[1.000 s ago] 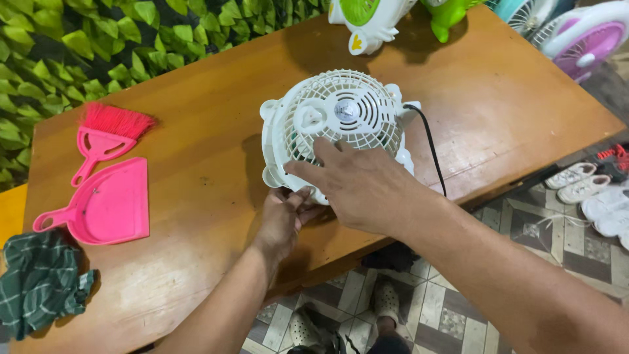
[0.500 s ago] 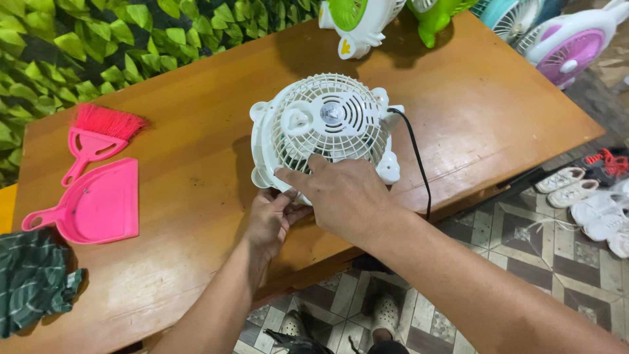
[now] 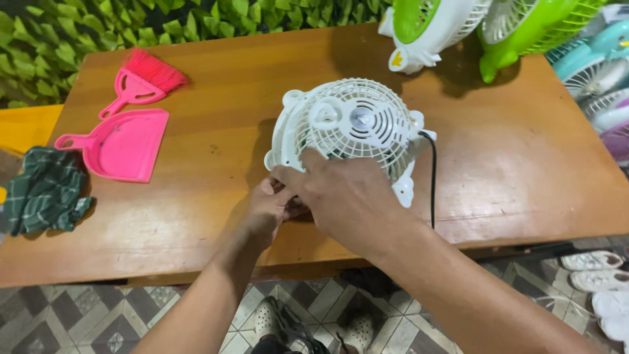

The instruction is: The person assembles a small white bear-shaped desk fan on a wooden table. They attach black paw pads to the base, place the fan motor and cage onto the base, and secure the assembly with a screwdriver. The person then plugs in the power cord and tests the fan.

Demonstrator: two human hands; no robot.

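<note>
Head view: round white plastic grille fan (image 3: 350, 128) lies flat, just beyond hands; right hand (image 3: 347, 196) grips near rim, left hand (image 3: 272, 206) pinches lower-left edge.

Light: we see bright, even light from above.
Glare: we notice a soft sheen on the counter (image 3: 524, 164) toward 3 o'clock.
Shadows: we find short, soft ones beneath the white fan (image 3: 354, 124).
Focus: we read the centre as sharp; the 3 o'clock edge looks slightly stretched.
</note>
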